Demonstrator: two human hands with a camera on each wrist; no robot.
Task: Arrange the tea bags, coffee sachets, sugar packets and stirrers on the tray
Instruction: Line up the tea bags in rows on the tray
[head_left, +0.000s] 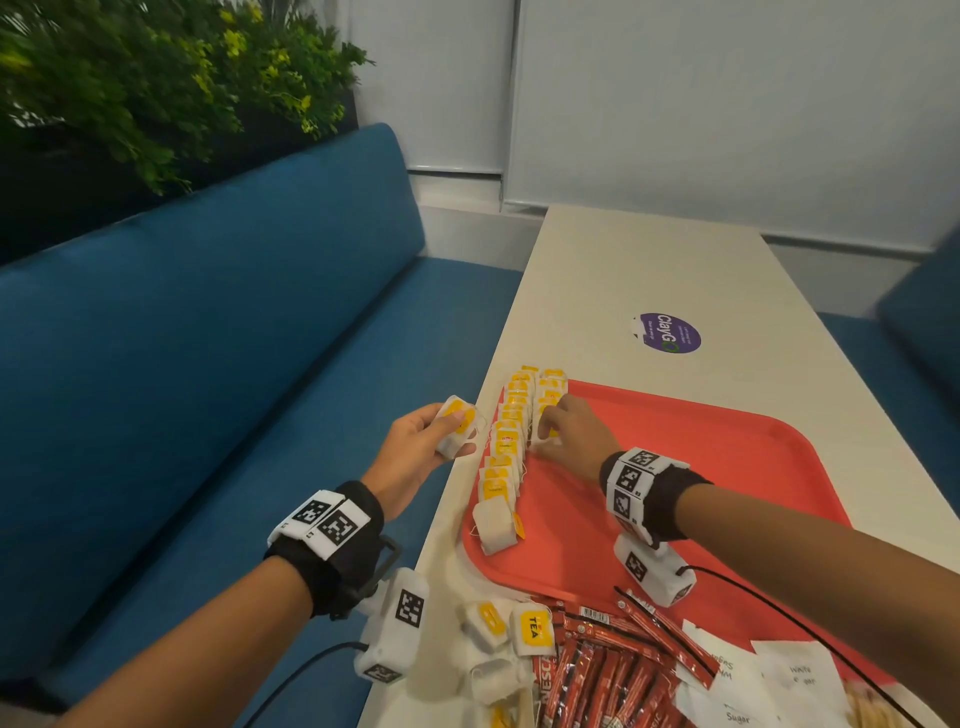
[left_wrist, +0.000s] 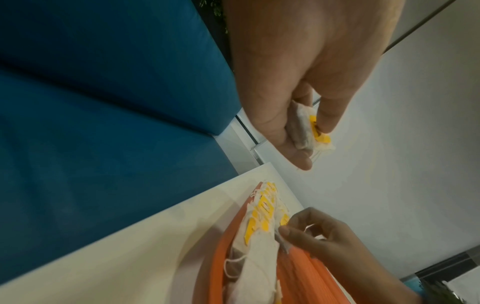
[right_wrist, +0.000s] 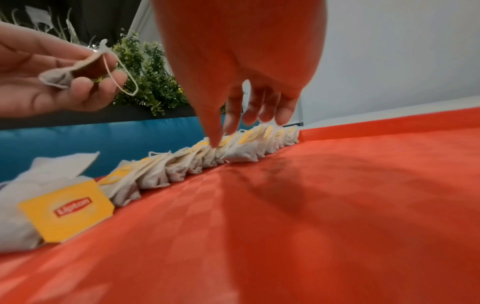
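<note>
A red plastic tray (head_left: 701, 467) lies on the long white table (head_left: 649, 260), near the table's left edge. Along the tray's left rim runs a row of white paper tea bags with yellow tags (head_left: 506, 447), overlapping one another. The right hand (head_left: 571, 431) reaches down onto the far part of that row; its fingertips (right_wrist: 283, 119) touch the bags, but whether they pinch one cannot be told, since the hand hides them. The left hand (head_left: 415, 452) hovers just off the table's left edge, thumb and fingers pinching a single white tea bag (head_left: 457, 426) whose string loops loose. At the table's near edge lie more loose tea bags (head_left: 509, 634), red coffee sachets (head_left: 597, 670) and white sugar packets (head_left: 769, 680), all cut off by the frame. A purple round sticker (head_left: 666, 332) sits beyond the tray's far rim.
</note>
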